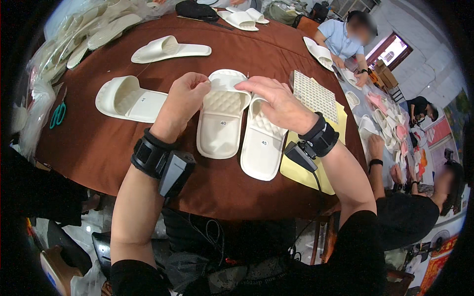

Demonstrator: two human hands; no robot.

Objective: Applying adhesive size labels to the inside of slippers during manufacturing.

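In front of me a cream slide slipper (220,138) lies with its toe end pointing away. My left hand (182,101) is at the left side of its strap, thumb and forefinger pinched together; anything between them is too small to see. My right hand (281,101) reaches over from the right, fingers stretched out, the forefinger touching the right edge of the strap. Beneath that hand lies a second cream slipper (263,155), partly covered by it. Left of my left hand sits another slipper (140,103) on its sole.
One more slipper (170,51) lies farther back on the brown tablecloth (123,158). A sheet of small stickers (316,96) rests on yellow paper (326,170) at right. Teal scissors (58,115) and bagged slippers (94,32) are at left. Co-workers sit along the right side.
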